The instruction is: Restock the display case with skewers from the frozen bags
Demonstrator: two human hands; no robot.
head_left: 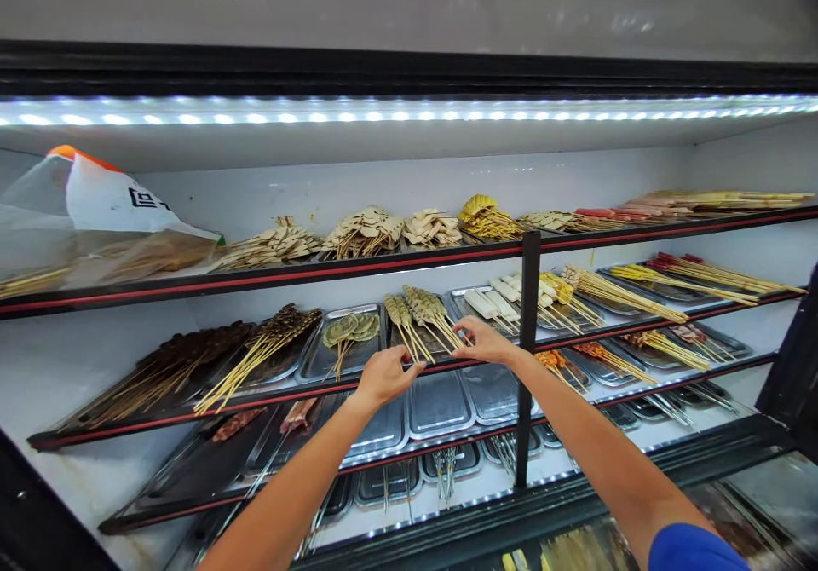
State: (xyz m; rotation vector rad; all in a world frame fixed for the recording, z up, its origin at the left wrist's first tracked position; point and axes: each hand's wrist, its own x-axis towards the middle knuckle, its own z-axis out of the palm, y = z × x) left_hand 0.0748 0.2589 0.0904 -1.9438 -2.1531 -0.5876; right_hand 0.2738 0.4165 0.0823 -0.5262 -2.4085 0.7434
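Your hands work at the second shelf of a lit display case, where thin pale bamboo sticks carry knobbly, tan-speckled lumps: the skewers [418,320] lie fanned on a shallow, shiny steel tray [447,345], stick ends pointing toward you over the red-edged shelf lip. Beside them to the left sits a tray of flat, round greenish skewers [348,332], then glossy dark brown skewers [268,345] in long bundles. To the right lie smooth white block skewers [495,305]. Below, the bare steel trays [440,405] are dull and rectangular with rounded corners. A black upright post [528,349] stands just right of your right hand, in front of the shelves. Up left, a crinkled clear plastic bag [108,204] rests on the top shelf.

Your left hand [383,375] reaches up with a straight forearm, fingers curled loosely and the tips pinching the ends of several sticks. Your right hand [486,341] is palm down, fingers half bent, touching the stick ends of the same bunch; whether it truly grips them you cannot tell
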